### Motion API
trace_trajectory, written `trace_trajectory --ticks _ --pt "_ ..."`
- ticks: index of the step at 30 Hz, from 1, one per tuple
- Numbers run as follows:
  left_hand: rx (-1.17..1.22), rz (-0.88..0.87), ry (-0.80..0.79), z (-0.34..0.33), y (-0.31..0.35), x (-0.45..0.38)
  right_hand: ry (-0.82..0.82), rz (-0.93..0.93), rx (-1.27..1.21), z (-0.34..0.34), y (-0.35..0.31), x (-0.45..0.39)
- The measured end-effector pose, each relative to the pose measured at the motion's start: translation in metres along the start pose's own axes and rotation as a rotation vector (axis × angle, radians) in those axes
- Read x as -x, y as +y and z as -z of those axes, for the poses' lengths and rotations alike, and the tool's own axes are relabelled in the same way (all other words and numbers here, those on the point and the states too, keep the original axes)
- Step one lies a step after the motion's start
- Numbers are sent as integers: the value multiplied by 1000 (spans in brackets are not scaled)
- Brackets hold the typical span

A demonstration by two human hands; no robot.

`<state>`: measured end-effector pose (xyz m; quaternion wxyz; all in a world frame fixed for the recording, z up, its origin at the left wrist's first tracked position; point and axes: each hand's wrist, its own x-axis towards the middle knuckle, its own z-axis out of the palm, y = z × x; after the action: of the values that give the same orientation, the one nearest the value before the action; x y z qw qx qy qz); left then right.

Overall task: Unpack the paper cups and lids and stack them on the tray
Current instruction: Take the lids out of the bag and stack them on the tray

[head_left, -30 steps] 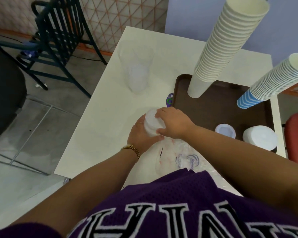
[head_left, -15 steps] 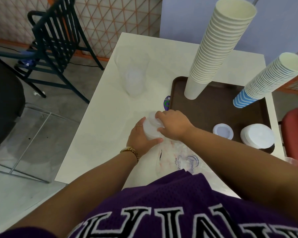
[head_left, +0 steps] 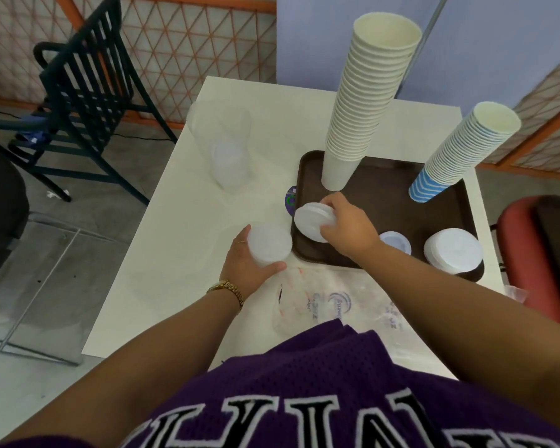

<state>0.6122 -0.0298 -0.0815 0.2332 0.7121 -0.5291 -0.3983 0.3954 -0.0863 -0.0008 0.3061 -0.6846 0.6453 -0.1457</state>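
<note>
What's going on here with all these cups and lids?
A person is unpacking disposable cups and lids onto a brown tray. The right hand holds a stack of white lids over the tray's left edge, while the left hand grips another batch of lids on the table. Two tall cup stacks and a lid pile already stand on the tray.

Head camera looks steeply down, seemingly close, at table (head_left: 181, 253)
</note>
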Motion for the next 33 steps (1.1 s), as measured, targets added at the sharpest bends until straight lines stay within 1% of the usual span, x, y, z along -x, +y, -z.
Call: trace_trajectory --ticks 2,4,7,11,14,16,19,23,27,29,31,33 --pt "3 13 12 -1 0 1 14 -93 -65 11 14 7" --pt "-10 12 27 -3 0 0 54 -146 -134 24 31 15" --pt "-7 18 47 -6 -1 0 212 -225 -244 47 62 28" --pt "28 23 67 -8 -2 1 414 -431 -456 78 111 42" --pt "28 23 76 -10 1 3 556 -525 -516 101 146 50" --pt "18 19 82 -10 2 4 601 -588 -528 112 163 53" --pt "30 27 101 -13 6 6 605 -641 -501 121 181 57" --pt "44 48 119 -16 10 9 560 -662 -454 118 196 58" --pt "28 78 130 -17 11 9 524 -679 -236 114 205 59" --pt "26 86 132 -18 11 10 516 -679 -168 114 207 59" --pt "28 87 135 -19 12 11 488 -629 -108 115 206 59" --pt "26 94 142 -20 13 12 404 -515 -8 115 200 59"
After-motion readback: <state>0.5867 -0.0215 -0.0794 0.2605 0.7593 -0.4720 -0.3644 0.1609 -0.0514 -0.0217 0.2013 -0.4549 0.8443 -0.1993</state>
